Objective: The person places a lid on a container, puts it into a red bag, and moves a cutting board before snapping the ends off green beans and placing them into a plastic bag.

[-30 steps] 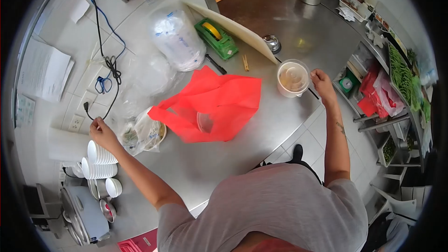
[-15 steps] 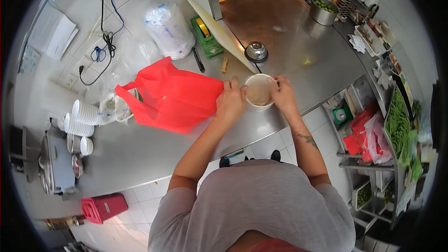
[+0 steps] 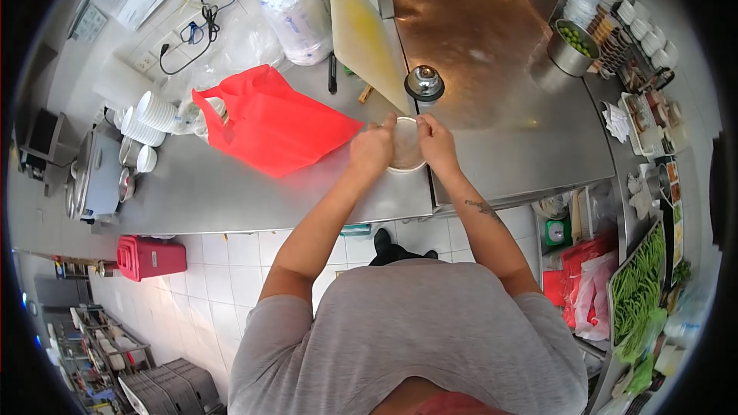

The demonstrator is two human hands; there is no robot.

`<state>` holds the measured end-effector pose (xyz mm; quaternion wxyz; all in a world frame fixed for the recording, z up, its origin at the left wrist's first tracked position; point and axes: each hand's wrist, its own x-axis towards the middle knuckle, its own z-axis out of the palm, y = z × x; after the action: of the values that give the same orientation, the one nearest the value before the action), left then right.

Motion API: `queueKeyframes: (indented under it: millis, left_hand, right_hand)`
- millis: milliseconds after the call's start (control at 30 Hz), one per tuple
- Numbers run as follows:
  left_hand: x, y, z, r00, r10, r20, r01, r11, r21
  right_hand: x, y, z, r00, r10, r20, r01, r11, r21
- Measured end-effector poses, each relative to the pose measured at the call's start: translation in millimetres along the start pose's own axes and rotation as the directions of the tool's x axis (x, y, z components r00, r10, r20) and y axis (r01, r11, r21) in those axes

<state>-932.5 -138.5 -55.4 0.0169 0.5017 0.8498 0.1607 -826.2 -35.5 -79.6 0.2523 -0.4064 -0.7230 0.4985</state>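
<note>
A round takeaway bowl [image 3: 406, 147] with a pale rim and a see-through lid sits on the steel counter between my hands. My left hand [image 3: 373, 149] is closed on its left edge, the thumb and fingers at the rim. On the opposite edge my right hand [image 3: 437, 144] is closed too, pinching the rim. What lies under the lid looks brownish and is hard to make out. Just left of my left hand lies a red carrier bag [image 3: 280, 127], its handles towards the left. A silver call bell [image 3: 424, 83] stands just beyond the bowl.
A pale board [image 3: 365, 38] leans behind the bowl, with a black marker [image 3: 332, 74] and a plastic-wrapped roll [image 3: 297, 19] beside it. Stacked white bowls [image 3: 144, 122] stand at the left. A pot of green fruit [image 3: 570, 46] is at the back right, green beans [image 3: 639, 284] at the right.
My view has shifted, showing more floor. My fingers have moved further over the bowl's far rim, and both hands have come closer together around it.
</note>
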Motion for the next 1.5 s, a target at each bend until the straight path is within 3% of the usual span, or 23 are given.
queueKeyframes:
  millis: [33,133,300,433,500,600,667,700,800,833,867,933,1033,1133,1233,1333,1433,1500]
  left_hand:
    - [0.9,0.3,0.4,1.0,-0.003,0.0,0.003,1.0,0.008]
    - [-5.9,-4.0,16.4,0.987,-0.04,-0.156,0.008,0.98,-0.201]
    - [-13.3,1.9,26.0,0.953,-0.121,-0.278,0.059,0.974,-0.221]
    - [-17.7,15.8,26.6,0.942,-0.178,-0.286,0.081,0.944,-0.319]
    - [-9.0,15.8,31.3,0.959,-0.112,-0.259,-0.012,0.9,-0.435]
    - [15.1,-3.1,32.1,0.964,-0.102,-0.247,-0.047,0.846,-0.531]
    - [38.0,-41.7,22.9,0.95,-0.126,-0.287,-0.044,0.853,-0.519]
    - [55.6,-64.2,22.4,0.937,-0.21,-0.278,-0.01,0.78,-0.625]
    - [100.1,-86.5,-15.3,0.887,-0.451,-0.095,0.158,0.49,-0.857]
    - [113.5,-88.8,-29.0,0.86,-0.511,0.0,0.222,0.373,-0.901]
    - [132.9,-100.9,-24.8,0.86,-0.504,-0.074,0.183,0.441,-0.879]
    - [178.2,-131.9,7.0,0.852,-0.475,-0.22,0.103,0.564,-0.819]
    - [229.0,-156.6,38.7,0.845,-0.419,-0.333,0.111,0.746,-0.657]
    - [254.1,-162.6,48.3,0.902,-0.289,-0.322,0.11,0.874,-0.474]
    - [261.8,-161.9,43.8,0.954,-0.262,-0.145,0.133,0.804,-0.579]
    - [250.4,-148.1,34.3,0.9,-0.294,-0.32,0.044,0.794,-0.606]
    - [206.4,-120.5,4.2,0.849,-0.379,-0.367,0.021,0.719,-0.694]
    - [146.5,-119.2,0.9,0.921,-0.263,-0.286,-0.042,0.666,-0.745]
  right_hand:
    - [-0.1,-1.1,0.0,0.999,-0.05,-0.023,0.049,0.999,-0.018]
    - [-6.3,5.0,1.0,0.981,-0.172,-0.092,0.165,0.983,-0.074]
    - [-21.5,6.0,9.5,0.901,-0.348,-0.258,0.298,0.93,-0.214]
    - [-33.4,10.8,14.0,0.886,-0.346,-0.309,0.268,0.925,-0.268]
    - [-27.4,15.7,-0.5,0.893,-0.313,-0.324,0.228,0.934,-0.275]
    - [-6.3,26.3,-23.8,0.803,-0.389,-0.451,0.148,0.864,-0.481]
    - [-9.2,2.0,-38.3,0.679,-0.541,-0.495,0.166,0.771,-0.615]
    - [-11.5,-7.6,-41.7,0.609,-0.614,-0.502,0.166,0.717,-0.677]
    - [-18.6,-13.0,-4.0,0.762,-0.628,-0.158,0.601,0.777,-0.189]
    - [-24.2,-37.3,8.0,0.857,-0.516,0.006,0.516,0.857,0.012]
    - [-28.5,-63.1,21.9,0.891,-0.41,0.194,0.375,0.907,0.191]
    - [6.4,-46.6,78.1,0.914,-0.309,0.263,0.158,0.868,0.471]
    - [54.9,-49.1,121.0,0.961,-0.163,0.225,0.023,0.854,0.521]
    - [91.6,-60.0,146.8,0.965,0.112,0.239,-0.242,0.737,0.632]
    - [115.3,-58.9,166.8,0.988,0.078,0.134,-0.154,0.601,0.784]
    - [148.6,-46.3,186.0,0.982,0.182,0.043,-0.125,0.469,0.874]
    - [166.5,-38.1,192.5,0.969,0.246,-0.017,-0.083,0.391,0.917]
    - [166.2,-39.2,187.4,0.977,0.214,0.024,-0.111,0.404,0.908]
